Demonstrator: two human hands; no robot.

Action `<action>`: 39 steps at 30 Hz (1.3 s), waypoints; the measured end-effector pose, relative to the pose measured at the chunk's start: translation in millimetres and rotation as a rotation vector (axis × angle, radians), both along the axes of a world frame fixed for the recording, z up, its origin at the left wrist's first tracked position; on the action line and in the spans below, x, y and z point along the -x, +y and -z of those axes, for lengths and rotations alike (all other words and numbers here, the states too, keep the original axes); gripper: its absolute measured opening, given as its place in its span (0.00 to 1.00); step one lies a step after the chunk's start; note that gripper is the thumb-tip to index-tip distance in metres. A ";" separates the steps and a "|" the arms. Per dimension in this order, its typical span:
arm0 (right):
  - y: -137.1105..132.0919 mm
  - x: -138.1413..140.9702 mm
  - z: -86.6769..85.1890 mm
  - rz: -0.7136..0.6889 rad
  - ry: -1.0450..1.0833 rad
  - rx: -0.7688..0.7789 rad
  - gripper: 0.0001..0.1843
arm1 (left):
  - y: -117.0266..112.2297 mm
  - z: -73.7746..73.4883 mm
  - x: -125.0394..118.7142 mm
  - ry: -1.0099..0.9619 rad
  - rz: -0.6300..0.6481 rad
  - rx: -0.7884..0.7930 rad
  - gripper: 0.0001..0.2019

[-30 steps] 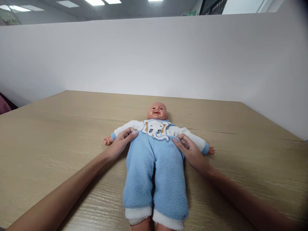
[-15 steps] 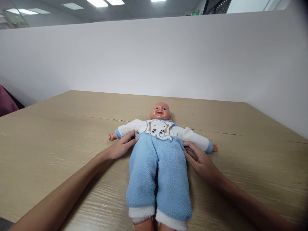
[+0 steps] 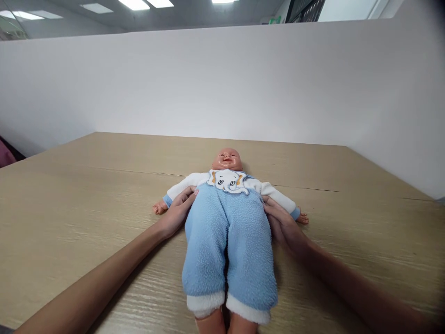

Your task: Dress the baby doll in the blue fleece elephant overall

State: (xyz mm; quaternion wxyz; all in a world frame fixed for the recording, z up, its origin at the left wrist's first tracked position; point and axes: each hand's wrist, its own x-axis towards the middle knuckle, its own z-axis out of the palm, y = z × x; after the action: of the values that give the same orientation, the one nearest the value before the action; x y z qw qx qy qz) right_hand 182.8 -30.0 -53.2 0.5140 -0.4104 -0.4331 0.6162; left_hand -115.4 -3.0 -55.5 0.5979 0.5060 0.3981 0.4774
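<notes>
A baby doll (image 3: 227, 218) lies on its back on the wooden table (image 3: 86, 195), head away from me. It wears fleecy blue overalls with a white elephant bib and white sleeves. My left hand (image 3: 176, 211) presses against the doll's side under its arm, fingers together on the overalls. My right hand (image 3: 283, 222) grips the other side at the waist, its fingertips tucked under the body. The doll's hips and legs look lifted a little off the table.
A white partition wall (image 3: 222, 79) runs along the table's far edge and down its right side. Something dark pink (image 3: 5, 153) shows at the left edge beyond the table.
My right hand slid from the doll's chest down under its waist. Both hands now clasp the body's sides, and the legs have risen towards me.
</notes>
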 end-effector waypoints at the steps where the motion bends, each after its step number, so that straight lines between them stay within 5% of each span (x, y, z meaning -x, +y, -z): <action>1: 2.2 -2.9 3.2 0.011 -0.044 -0.024 0.15 | 1.5 -0.8 1.9 0.024 0.029 -0.012 0.23; 8: 3.2 -20.5 17.7 0.112 -0.376 -0.212 0.15 | 3.9 -9.6 12.4 0.370 0.101 -0.224 0.22; 15: -13.2 -65.2 3.8 0.398 -1.045 -0.644 0.11 | 2.1 -8.2 8.5 0.642 -0.179 -0.453 0.11; 18: -10.9 -95.1 7.1 0.411 -1.259 -0.825 0.22 | 1.0 -21.9 -4.1 0.704 -0.324 -0.574 0.08; 21: 0.1 -119.7 19.6 0.285 -1.346 -0.791 0.36 | 0.9 -47.0 -30.0 0.733 -0.253 -0.771 0.06; 25: 12.1 -132.7 25.9 0.226 -1.337 -0.720 0.30 | 13.1 -71.5 -81.7 0.797 0.105 -0.968 0.08; 29: 1.1 -118.6 3.3 0.369 -1.236 -0.713 0.22 | 37.5 -67.9 -131.7 0.966 0.314 -1.056 0.24; 32: -17.4 -97.5 -15.0 0.477 -1.057 -0.627 0.24 | 48.7 -59.0 -152.9 1.079 0.351 -1.038 0.33; 34: -27.4 -86.1 -19.2 0.470 -0.891 -0.578 0.26 | 49.6 -55.1 -156.8 1.107 0.345 -1.036 0.30; 39: -29.4 -82.0 -2.6 0.348 -0.697 -0.545 0.41 | 43.5 -51.1 -144.6 0.947 0.244 -1.018 0.21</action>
State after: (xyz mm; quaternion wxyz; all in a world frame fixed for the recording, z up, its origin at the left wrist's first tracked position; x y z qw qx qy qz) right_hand 264.8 -59.4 -50.5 0.5225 -0.5093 -0.6506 0.2105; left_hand 29.2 40.5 -4.4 0.0985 0.9172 0.2832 0.2623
